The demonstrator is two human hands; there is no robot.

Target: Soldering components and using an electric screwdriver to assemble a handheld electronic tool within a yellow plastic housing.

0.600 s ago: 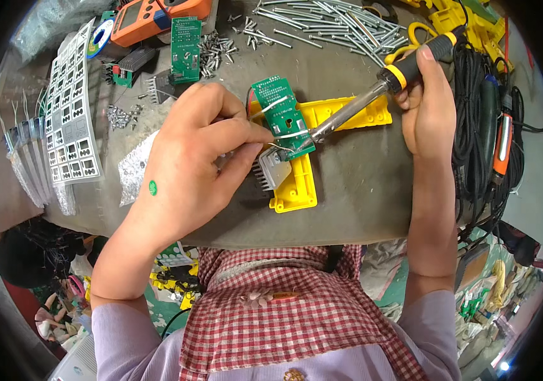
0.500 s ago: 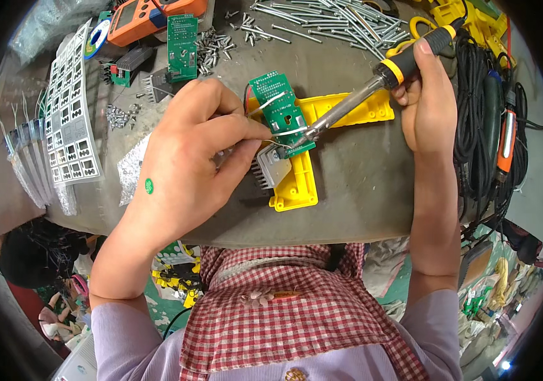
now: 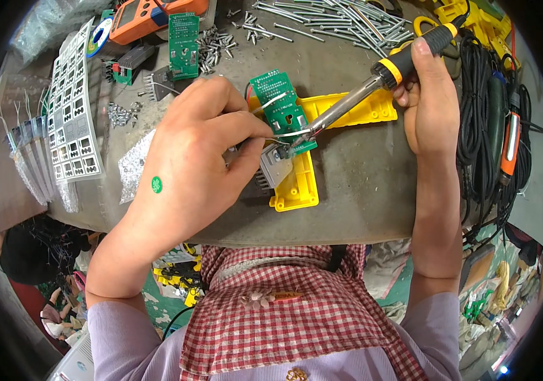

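My right hand (image 3: 431, 105) is wrapped round the black-and-yellow handle of a soldering iron (image 3: 347, 106). The iron slants down to the left, its tip at the lower edge of a green circuit board (image 3: 272, 84). Thumb and forefinger of my left hand (image 3: 198, 152) pinch the end of a thin wire (image 3: 278, 139) beside that tip. The board lies over an angled yellow plastic housing (image 3: 298, 190), and a grey finned heat sink (image 3: 278, 171) sits at its lower left. White wires cross the board. My left fingers partly hide the heat sink and the wire.
Long screws (image 3: 341, 22) and short screws (image 3: 211, 51) lie at the back. A second circuit board (image 3: 183, 47) and an orange multimeter (image 3: 138, 22) are at the back left, near a sticker sheet (image 3: 71, 114). Black cables (image 3: 475, 127) bundle at the right, beside an orange-handled tool (image 3: 509, 149).
The iron's tip and my left fingertips have shifted very slightly at the board's lower edge. Both hands keep their grip, and the view has moved a little.
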